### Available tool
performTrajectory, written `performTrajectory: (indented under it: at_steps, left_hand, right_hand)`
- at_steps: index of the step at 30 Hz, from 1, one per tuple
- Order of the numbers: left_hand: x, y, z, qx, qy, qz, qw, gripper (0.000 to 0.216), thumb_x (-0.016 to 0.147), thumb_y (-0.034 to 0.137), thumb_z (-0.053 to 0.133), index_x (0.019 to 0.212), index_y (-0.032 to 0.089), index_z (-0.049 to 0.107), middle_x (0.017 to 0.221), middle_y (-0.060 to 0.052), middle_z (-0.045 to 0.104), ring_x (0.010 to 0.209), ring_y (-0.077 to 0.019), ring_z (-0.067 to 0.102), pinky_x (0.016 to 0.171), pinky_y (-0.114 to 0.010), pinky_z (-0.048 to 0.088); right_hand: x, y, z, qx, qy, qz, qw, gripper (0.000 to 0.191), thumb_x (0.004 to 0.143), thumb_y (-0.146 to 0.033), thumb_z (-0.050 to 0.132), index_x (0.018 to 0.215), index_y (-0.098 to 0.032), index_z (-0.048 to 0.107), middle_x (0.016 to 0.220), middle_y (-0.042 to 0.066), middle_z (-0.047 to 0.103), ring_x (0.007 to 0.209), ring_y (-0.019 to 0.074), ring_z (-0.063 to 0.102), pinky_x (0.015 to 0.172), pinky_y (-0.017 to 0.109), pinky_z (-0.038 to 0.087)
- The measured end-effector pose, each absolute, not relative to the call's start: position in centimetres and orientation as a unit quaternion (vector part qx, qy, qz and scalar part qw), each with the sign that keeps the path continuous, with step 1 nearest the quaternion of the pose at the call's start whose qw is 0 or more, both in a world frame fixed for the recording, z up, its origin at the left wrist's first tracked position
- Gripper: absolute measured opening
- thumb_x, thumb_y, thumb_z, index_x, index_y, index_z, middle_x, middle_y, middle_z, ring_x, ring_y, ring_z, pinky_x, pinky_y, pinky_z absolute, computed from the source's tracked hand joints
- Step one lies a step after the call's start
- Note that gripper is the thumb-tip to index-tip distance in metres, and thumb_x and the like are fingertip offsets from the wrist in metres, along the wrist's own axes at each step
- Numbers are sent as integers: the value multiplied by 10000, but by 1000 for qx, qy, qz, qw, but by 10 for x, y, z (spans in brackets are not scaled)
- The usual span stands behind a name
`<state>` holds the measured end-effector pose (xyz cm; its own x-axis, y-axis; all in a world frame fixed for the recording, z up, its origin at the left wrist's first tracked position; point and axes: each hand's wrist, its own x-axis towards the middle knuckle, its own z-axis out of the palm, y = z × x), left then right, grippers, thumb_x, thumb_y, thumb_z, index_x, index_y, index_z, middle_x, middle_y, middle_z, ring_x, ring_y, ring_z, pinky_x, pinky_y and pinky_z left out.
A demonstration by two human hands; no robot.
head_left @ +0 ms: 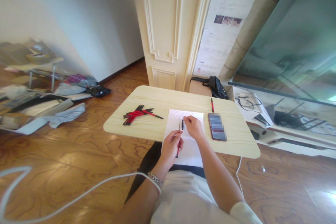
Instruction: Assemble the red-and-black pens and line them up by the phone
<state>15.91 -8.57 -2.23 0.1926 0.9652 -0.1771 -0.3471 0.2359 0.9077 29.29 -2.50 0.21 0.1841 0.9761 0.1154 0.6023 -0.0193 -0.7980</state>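
Observation:
My left hand (171, 145) is closed around a red pen body (178, 149), held upright over a white sheet of paper (187, 136). Just to its right, my right hand (193, 126) pinches a small black pen piece (182, 124), close to the tip of the red pen. Both hands hover over the near edge of a light wooden table (147, 127). A pile of several red and black pens (138, 113) lies on the table to the left. A single red pen (212, 105) lies farther back on the right.
A phone (217, 126) lies flat to the right of the paper. A black bag (216, 86) sits behind the table by a cream panelled door. A glass TV stand with cables is at right. Clutter covers the wooden floor at left. A white cable crosses my left forearm.

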Motion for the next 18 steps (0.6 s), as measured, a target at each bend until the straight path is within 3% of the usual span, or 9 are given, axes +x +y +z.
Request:
performTrajectory:
  at_steps: [5,11,14,18]
  left_hand:
    - [168,-87,-22,395,409,487,663,375,788,481,583,990,167,600,596,24,542,432,-64,456,386,-172,299]
    - [172,-93,-23,418,412,464,664,363,792,488,568,974,174,593,594,30,537,418,-67,451,358,-170,276]
    - [169,-93,-24,415,421,462,662,362,791,488,570,978,179,590,602,30,538,421,-69,456,348,-165,263]
    - [166,-92,-26,410,431,469,652,369,789,491,573,984,178,595,606,26,540,425,-70,458,340,-161,256]
  right_hand:
    - [298,-51,3,-572,-583,393,422,300,787,-467,567,756,-184,662,661,8,631,597,131,524,577,249,386]
    - [311,-37,2,-597,-505,420,460,332,748,-478,579,755,-155,651,552,-16,560,482,96,448,492,228,346]
    - [319,-24,-1,-662,-520,378,385,329,742,-462,578,686,-148,657,556,11,588,491,105,479,501,235,344]
    - [316,-18,-4,-735,-595,231,230,293,739,-425,596,658,-163,699,632,71,662,630,165,585,577,258,356]
